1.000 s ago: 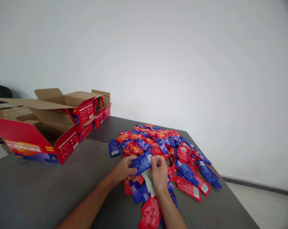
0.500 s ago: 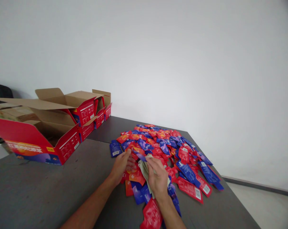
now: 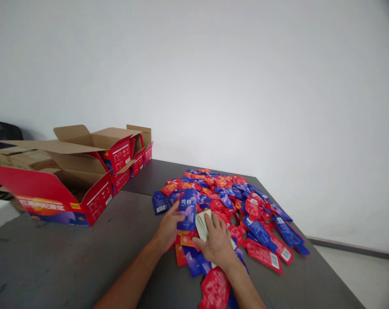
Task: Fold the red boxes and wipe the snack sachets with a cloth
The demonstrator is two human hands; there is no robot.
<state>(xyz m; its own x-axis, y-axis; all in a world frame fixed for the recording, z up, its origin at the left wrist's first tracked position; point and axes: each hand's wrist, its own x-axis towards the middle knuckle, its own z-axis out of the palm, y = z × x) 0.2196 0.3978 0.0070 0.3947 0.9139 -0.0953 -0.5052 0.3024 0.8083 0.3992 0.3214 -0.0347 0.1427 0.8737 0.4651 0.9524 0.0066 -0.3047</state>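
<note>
My left hand (image 3: 169, 226) is closed on a blue-purple sachet (image 3: 187, 211), gripping its left edge with the thumb across the front. The printed face of this sachet is turned toward me, and it stands tilted up above the pile. My right hand (image 3: 216, 240) lies over a pale folded cloth (image 3: 202, 224), fingers spread and thumb apart. Much of the cloth is hidden beneath that hand. Red and blue sachets (image 3: 226, 199) lie heaped around and beyond both hands. A red sachet (image 3: 215, 288) lies close to my right wrist.
On the left stand several red cartons with raised flaps, the nearest carton (image 3: 98, 201) partly facing me. A dark grey table (image 3: 123, 249) carries everything. Behind it rises a white wall (image 3: 213, 86). A white object (image 3: 1, 212) sits at the far left edge.
My left hand has brought the blue-purple sachet upright, its face now showing. The fingers of my right hand have spread from a pinch at the cloth. The view has shifted slightly.
</note>
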